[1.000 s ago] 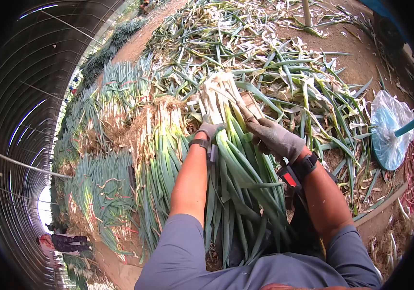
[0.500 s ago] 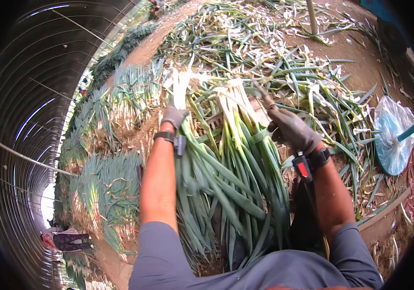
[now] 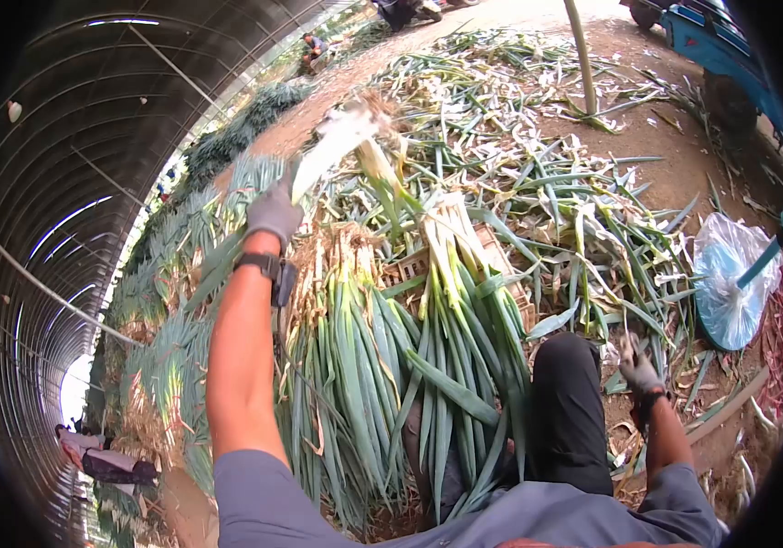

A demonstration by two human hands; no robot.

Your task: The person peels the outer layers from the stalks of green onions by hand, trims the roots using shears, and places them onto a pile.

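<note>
My left hand (image 3: pixel 275 215), in a grey glove, is closed around a bunch of green onions (image 3: pixel 335 144). Their white stalks point up and right, smeared by motion, and green leaves trail to the lower left. Low at the right, my gloved right hand (image 3: pixel 638 370) has its fingers curled around a thin item I cannot make out. Between my arms lie a bundle of green onions with brown roots (image 3: pixel 355 315) and, to its right, green onions with clean pale stalks (image 3: pixel 454 251). Their leaves hang towards my lap. A slatted crate (image 3: pixel 498 251) shows partly behind them.
Loose leaves and peelings (image 3: pixel 538 173) cover the ground ahead. Tied green onions (image 3: pixel 168 365) stand in rows at the left. A plastic bag (image 3: pixel 730 274) lies at the right beside a blue bar. A pole (image 3: pixel 581 59) and a blue vehicle (image 3: pixel 730 55) are farther off. People are in the distance.
My left hand has moved up and left with the green onions, uncovering the rooted bundle. My right hand has dropped from beside the pale stalks to the lower right. The view has shifted.
</note>
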